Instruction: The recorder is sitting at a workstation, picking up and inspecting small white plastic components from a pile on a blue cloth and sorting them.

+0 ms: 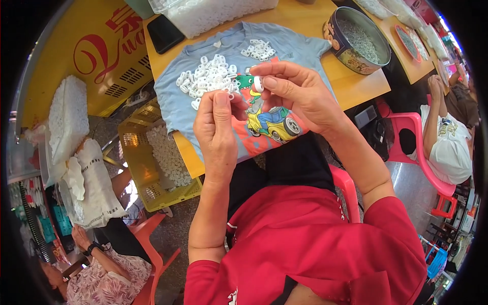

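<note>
In front of me, both hands are raised over a light blue printed T-shirt [178,101] spread on the table. My right hand [310,96] pinches a small white plastic part [258,84] between thumb and fingers. My left hand [217,122] is closed, thumb against the fingers; whatever it grips, if anything, is hidden. Just beyond the left fingertips, a heap of small white plastic pieces with two holes [211,73] lies on the shirt. Farther back and to the right sits a smaller group of similar white pieces [258,49].
A round tin [333,48] of small metal parts stands at the back right. A dark phone [163,34] and a clear bin [203,20] of white pieces are at the back left. Left of the table is a yellow crate [147,188]. People sit on both sides on plastic chairs.
</note>
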`<state>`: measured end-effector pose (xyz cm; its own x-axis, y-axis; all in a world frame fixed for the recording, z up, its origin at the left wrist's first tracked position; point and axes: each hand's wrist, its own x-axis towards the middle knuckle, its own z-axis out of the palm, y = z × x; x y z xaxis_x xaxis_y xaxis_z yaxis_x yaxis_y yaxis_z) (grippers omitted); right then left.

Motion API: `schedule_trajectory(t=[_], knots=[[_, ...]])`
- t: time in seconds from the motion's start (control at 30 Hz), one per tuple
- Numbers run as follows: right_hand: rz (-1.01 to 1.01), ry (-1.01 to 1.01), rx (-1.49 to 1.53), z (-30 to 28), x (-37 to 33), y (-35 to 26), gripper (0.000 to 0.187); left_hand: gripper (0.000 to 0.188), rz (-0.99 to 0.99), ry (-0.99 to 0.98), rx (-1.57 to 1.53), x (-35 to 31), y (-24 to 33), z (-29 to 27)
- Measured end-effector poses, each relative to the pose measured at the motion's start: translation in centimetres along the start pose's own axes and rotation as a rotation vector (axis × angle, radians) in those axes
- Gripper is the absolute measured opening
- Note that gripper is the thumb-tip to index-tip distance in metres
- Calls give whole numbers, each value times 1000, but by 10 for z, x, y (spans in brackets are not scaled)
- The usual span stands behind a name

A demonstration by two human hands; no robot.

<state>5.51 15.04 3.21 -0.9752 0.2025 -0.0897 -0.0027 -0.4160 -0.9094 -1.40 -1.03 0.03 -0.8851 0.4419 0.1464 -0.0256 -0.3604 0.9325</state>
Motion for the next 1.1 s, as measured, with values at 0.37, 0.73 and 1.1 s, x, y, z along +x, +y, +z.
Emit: schedule_trajectory(t=[0.37,0.73,1.1], knots=[[-75,106,202,8,1,21,18,24,17,-64,40,-8,0,10],[-89,65,-224,17,-9,15,25,22,52,-43,52,-8,-5,9],[8,134,111,17,-6,15,22,24,75,-41,211,-11,1,11]])
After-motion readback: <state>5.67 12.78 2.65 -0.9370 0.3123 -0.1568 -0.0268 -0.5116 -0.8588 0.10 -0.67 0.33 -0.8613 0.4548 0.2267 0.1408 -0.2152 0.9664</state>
